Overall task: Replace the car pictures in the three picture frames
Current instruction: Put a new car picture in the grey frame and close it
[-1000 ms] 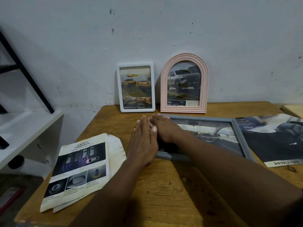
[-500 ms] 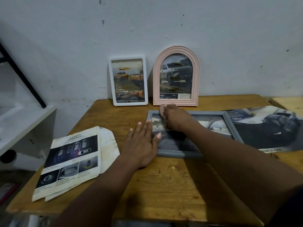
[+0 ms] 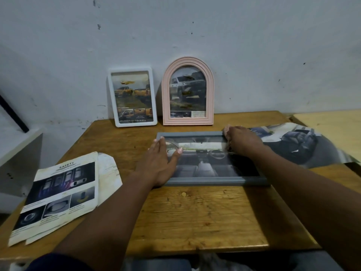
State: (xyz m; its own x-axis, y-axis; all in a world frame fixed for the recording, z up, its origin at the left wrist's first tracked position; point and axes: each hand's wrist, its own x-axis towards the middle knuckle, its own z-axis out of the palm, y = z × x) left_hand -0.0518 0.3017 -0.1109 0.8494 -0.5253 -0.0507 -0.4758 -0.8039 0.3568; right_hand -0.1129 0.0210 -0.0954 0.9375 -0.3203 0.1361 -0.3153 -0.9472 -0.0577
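A grey picture frame lies flat on the wooden table and shows a car interior picture. My left hand lies flat on the frame's left end, fingers straight, thumb spread over the glass. My right hand sits at the frame's upper right part with its fingers curled down at the frame's top edge. A white frame with yellow pickups and a pink arched frame with a grey pickup lean upright against the wall.
A large dark car poster lies to the right, partly under my right arm. Loose sheets, the top one headed SAFETY, lie at the table's left. A white shelf stands left of the table. A paler table adjoins on the right.
My right hand slid from the frame's left part to its upper right part. My left hand stayed flat at the left end.
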